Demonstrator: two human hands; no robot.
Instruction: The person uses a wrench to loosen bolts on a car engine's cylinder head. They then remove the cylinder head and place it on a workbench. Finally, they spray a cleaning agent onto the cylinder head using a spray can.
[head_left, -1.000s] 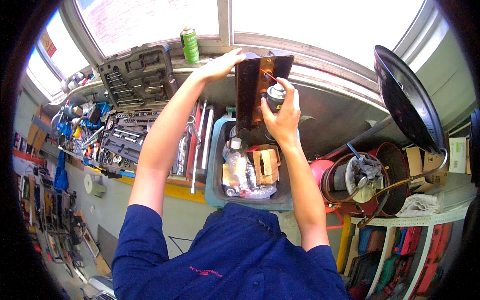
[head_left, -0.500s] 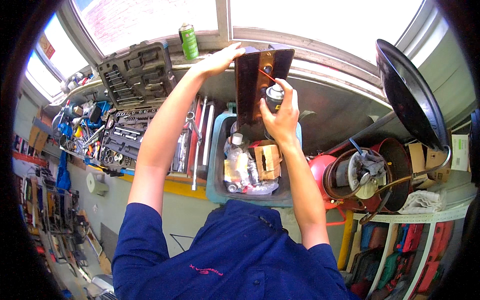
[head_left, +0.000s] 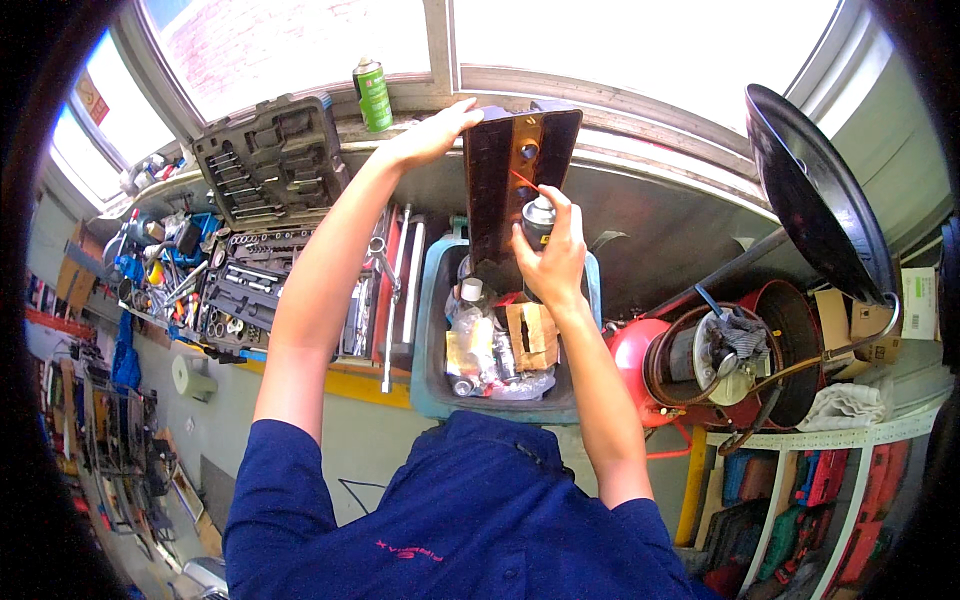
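My left hand grips the upper left edge of a dark rectangular panel, which stands tilted up over a bin. A brownish strip with round holes runs down the panel's face. In my right hand is a spray can, fingers wrapped round it and the index finger up at its top. A thin red straw sticks out from the nozzle, its tip close to the strip. Whether spray comes out cannot be seen. The left fingertips are partly hidden behind the panel.
Below the panel, the blue-rimmed bin holds cardboard, bottles and plastic. A green can stands on the windowsill. Left lie an open socket set and a long-handled wrench. On the right are a red drum and a round black lid.
The spray can and its straw have moved down along the panel's strip in my right hand. My left hand keeps its hold on the panel. The whole view has shifted slightly.
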